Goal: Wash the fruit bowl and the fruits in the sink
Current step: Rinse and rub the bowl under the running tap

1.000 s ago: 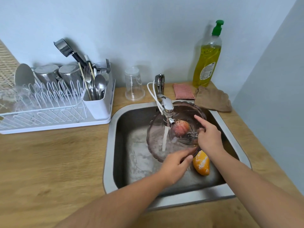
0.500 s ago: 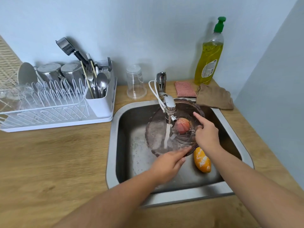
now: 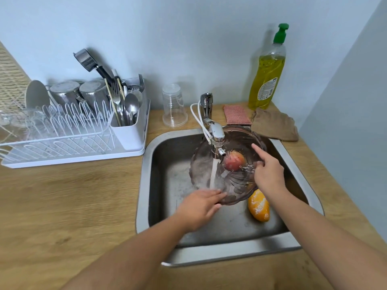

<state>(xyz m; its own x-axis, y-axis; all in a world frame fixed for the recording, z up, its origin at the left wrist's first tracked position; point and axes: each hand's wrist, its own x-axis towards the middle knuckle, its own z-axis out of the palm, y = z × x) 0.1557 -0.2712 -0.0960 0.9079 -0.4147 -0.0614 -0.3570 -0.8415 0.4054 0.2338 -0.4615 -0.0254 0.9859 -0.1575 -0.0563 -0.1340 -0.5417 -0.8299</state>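
I hold the glass fruit bowl [image 3: 236,164] tilted in the sink [image 3: 159,233], under the running tap [image 3: 216,135]. My left hand [image 3: 199,208] lies flat on the bowl's near rim, fingers [image 3: 215,195] stretched out and spread. My right hand [image 3: 268,170] grips the bowl's right rim, its forefinger pointing out over the glass. A red apple [image 3: 233,162] shows through the bowl in the stream. An orange fruit [image 3: 258,206] lies on the sink floor near its front right corner, just beside the bowl.
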